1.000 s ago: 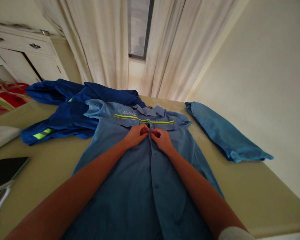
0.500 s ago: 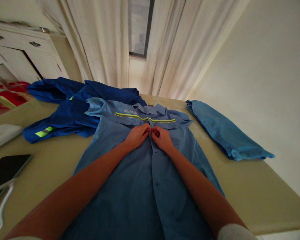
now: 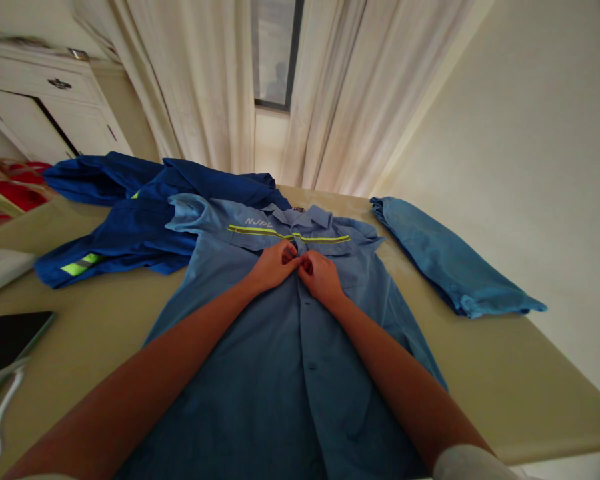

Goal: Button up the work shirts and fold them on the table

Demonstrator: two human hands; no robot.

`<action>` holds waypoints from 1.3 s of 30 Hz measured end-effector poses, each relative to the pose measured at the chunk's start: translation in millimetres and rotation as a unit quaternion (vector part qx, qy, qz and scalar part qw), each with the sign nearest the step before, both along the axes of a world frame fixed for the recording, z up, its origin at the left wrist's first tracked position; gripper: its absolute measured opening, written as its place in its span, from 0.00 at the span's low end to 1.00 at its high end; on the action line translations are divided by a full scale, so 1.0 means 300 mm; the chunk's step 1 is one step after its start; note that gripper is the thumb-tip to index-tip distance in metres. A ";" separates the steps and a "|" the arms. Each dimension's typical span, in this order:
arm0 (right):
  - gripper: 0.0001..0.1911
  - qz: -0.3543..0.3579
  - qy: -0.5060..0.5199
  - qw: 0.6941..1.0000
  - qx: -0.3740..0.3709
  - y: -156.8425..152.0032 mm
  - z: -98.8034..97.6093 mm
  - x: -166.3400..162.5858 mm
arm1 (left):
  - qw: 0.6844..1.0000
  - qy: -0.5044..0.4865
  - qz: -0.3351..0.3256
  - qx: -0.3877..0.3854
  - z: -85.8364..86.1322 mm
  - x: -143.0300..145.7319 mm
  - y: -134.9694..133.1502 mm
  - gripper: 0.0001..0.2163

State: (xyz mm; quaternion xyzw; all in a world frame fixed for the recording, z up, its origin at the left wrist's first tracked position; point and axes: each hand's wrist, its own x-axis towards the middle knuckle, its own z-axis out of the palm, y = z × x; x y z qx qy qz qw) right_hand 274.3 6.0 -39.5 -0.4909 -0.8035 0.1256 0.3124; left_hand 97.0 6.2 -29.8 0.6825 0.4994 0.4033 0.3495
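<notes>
A light blue work shirt [image 3: 260,373] lies face up on the beige table [image 3: 510,380], collar away from me, with a yellow reflective stripe across the chest. My left hand [image 3: 274,265] and my right hand [image 3: 320,275] meet at the shirt's front placket just below the stripe. Both hands have fingers curled and pinched on the placket edges, thumbs almost touching. Whatever small part sits between the fingertips is hidden. The shirt's right sleeve [image 3: 445,263] stretches out across the table to the right.
A dark blue jacket [image 3: 130,220] with a reflective cuff lies bunched at the back left. A dark tablet [image 3: 5,343] and a white cable [image 3: 0,413] sit at the left edge. White curtains, a window and a white cabinet [image 3: 45,107] stand beyond.
My hands have stayed pinched at the same spot on the placket, with fingers shifting only slightly. The view has drifted a little.
</notes>
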 end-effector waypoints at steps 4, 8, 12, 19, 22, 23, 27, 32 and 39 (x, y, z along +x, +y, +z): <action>0.01 -0.015 -0.004 1.000 -0.006 -0.003 0.007 -0.001 | 1.000 -0.018 -0.008 -0.015 -0.020 -0.011 0.020 0.08; 0.03 -0.013 -0.010 1.000 -0.007 -0.012 0.017 -0.003 | 0.999 -0.036 -0.004 -0.016 -0.041 -0.013 0.036 0.10; 0.03 0.011 0.006 1.000 0.009 -0.018 0.020 0.001 | 0.999 -0.038 0.007 -0.002 -0.046 -0.008 0.037 0.10; 0.11 0.014 0.238 0.950 -0.199 0.049 -0.007 0.024 | 0.986 0.126 -0.025 0.106 -0.026 -0.004 -0.004 0.06; 0.13 0.022 0.289 0.921 -0.260 0.072 -0.010 0.030 | 0.971 0.196 -0.019 0.139 -0.017 -0.003 -0.021 0.09; 0.13 0.026 0.295 0.916 -0.269 0.075 -0.008 0.031 | 0.967 0.212 -0.018 0.141 -0.014 -0.004 -0.025 0.10; 0.14 0.035 0.290 0.914 -0.282 0.075 0.000 0.033 | 0.946 0.281 -0.023 0.162 -0.008 -0.004 -0.034 0.09; 0.12 0.008 0.261 0.944 -0.203 0.063 -0.007 0.028 | 0.931 0.323 -0.017 0.171 -0.009 0.001 -0.034 0.09; 0.13 -0.014 0.215 0.969 -0.119 0.042 0.009 0.021 | 0.925 0.337 -0.017 0.177 -0.028 0.005 -0.020 0.08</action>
